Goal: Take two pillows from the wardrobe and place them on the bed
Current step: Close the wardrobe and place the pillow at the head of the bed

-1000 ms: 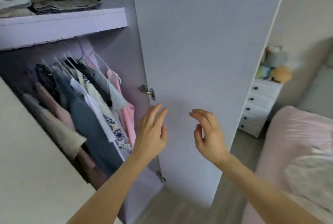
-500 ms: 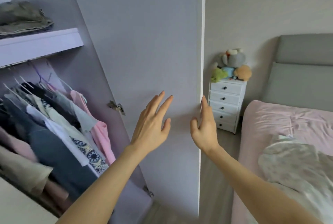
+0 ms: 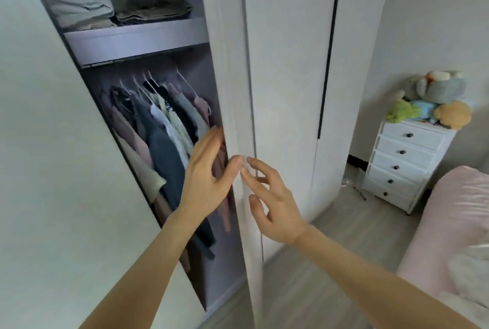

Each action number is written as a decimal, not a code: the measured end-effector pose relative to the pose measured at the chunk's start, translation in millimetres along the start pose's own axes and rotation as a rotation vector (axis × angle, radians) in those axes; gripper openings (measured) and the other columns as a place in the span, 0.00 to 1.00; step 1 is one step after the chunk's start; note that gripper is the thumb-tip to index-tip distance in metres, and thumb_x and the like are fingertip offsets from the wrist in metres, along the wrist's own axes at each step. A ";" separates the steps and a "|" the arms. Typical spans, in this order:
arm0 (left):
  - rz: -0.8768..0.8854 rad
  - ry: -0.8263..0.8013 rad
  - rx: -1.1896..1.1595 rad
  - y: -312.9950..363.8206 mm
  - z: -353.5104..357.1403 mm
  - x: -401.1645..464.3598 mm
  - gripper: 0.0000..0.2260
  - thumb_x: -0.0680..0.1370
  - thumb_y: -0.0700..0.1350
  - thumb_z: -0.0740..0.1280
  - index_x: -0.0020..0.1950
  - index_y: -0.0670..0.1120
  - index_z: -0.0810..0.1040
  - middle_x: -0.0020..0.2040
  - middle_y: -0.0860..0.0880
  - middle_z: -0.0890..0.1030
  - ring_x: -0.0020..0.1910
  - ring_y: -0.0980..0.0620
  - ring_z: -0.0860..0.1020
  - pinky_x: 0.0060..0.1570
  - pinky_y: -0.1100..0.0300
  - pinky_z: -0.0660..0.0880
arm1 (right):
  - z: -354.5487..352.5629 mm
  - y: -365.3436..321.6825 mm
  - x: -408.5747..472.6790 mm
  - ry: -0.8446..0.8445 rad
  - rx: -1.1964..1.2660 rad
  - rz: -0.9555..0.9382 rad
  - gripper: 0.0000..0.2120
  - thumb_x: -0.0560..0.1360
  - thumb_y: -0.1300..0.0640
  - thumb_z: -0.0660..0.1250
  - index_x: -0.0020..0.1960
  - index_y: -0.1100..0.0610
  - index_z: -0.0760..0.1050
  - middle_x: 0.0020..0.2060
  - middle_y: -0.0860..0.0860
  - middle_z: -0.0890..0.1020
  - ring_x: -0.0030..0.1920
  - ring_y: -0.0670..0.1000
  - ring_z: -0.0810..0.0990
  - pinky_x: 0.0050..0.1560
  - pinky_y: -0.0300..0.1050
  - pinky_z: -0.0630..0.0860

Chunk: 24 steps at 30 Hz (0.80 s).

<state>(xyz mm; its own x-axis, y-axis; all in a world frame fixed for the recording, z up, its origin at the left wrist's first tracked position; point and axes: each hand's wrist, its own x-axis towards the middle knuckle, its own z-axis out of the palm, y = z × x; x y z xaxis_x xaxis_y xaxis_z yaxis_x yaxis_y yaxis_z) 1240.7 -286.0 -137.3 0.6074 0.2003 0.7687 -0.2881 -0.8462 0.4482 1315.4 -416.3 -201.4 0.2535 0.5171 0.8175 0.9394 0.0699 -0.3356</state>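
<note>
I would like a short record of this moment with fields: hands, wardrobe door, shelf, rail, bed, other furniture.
left hand: open left hand, fingers straight, at the edge of the wardrobe door
right hand: open right hand, fingers spread, at the door's outer face, holding nothing
wardrobe door: seen edge-on, the compartment open on its left
shelf: folded textiles on the shelf
rail: hanging clothes below the shelf
bed: pink bed at the right edge
other furniture: white drawer chest with soft toys on top
pillows: none clearly identifiable
</note>
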 end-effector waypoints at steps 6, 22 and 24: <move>-0.236 0.333 0.399 -46.0 -71.0 -17.8 0.24 0.74 0.61 0.61 0.63 0.48 0.74 0.65 0.42 0.72 0.65 0.47 0.67 0.64 0.51 0.65 | 73.5 -13.4 59.4 -0.227 -0.124 -0.139 0.29 0.72 0.67 0.53 0.72 0.55 0.59 0.73 0.61 0.57 0.74 0.58 0.52 0.73 0.56 0.54; -0.793 0.370 0.670 -121.9 -120.8 34.4 0.14 0.76 0.51 0.65 0.58 0.47 0.76 0.62 0.46 0.69 0.63 0.44 0.63 0.62 0.48 0.58 | 177.2 9.4 143.0 -0.304 -0.358 -0.233 0.37 0.62 0.65 0.69 0.70 0.54 0.64 0.72 0.60 0.62 0.71 0.61 0.54 0.65 0.68 0.57; -0.798 0.401 0.659 -128.2 -116.7 35.0 0.13 0.76 0.50 0.65 0.57 0.45 0.76 0.62 0.45 0.69 0.63 0.45 0.63 0.62 0.49 0.58 | 179.4 14.7 144.1 -0.303 -0.345 -0.219 0.38 0.62 0.66 0.68 0.70 0.54 0.63 0.72 0.60 0.61 0.71 0.61 0.53 0.65 0.68 0.57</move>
<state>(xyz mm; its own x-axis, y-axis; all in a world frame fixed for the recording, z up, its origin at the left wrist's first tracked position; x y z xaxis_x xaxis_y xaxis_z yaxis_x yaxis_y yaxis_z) 1212.5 -112.9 -114.6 0.1249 0.8495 0.5127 0.6016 -0.4757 0.6417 1324.4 -187.8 -172.5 0.0116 0.7494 0.6621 0.9975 -0.0552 0.0450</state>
